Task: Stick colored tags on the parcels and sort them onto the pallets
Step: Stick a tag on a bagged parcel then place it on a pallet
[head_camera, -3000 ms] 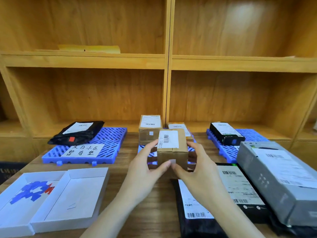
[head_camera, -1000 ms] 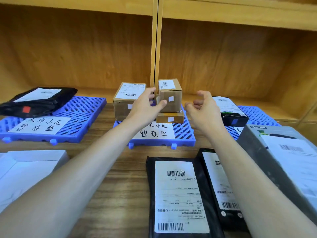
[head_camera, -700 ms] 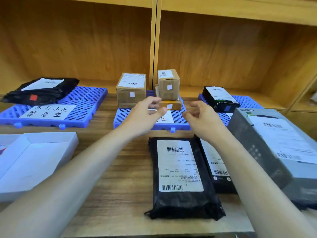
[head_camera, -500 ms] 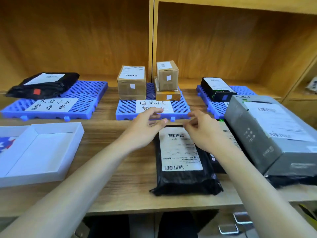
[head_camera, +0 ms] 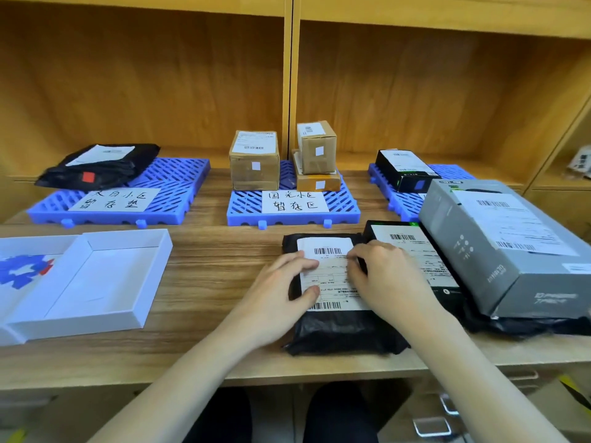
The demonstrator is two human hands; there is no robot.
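A black bag parcel [head_camera: 339,327] with a white barcode label lies on the table in front of me. My left hand [head_camera: 281,292] rests on its left side, fingers and thumb lying on the label. My right hand [head_camera: 383,276] is at its right edge with the fingers curled down over that edge. Three blue pallets stand at the back. The left pallet [head_camera: 179,187] holds a black bag [head_camera: 105,167] with a red tag. Three white-tagged cardboard boxes [head_camera: 254,167] sit on the middle pallet [head_camera: 243,206]. The right pallet [head_camera: 406,206] holds a black box [head_camera: 403,174].
A white open box [head_camera: 96,276] sits at the left, with blue and red tags [head_camera: 22,270] in its lid. A second black parcel [head_camera: 412,251] lies right of the first, partly under a large grey box [head_camera: 499,244]. Wooden shelving rises behind the pallets.
Both hands let go of the small cardboard box, left stacked on the middle pallet. They drew back toward me and came down onto the black bag parcel.
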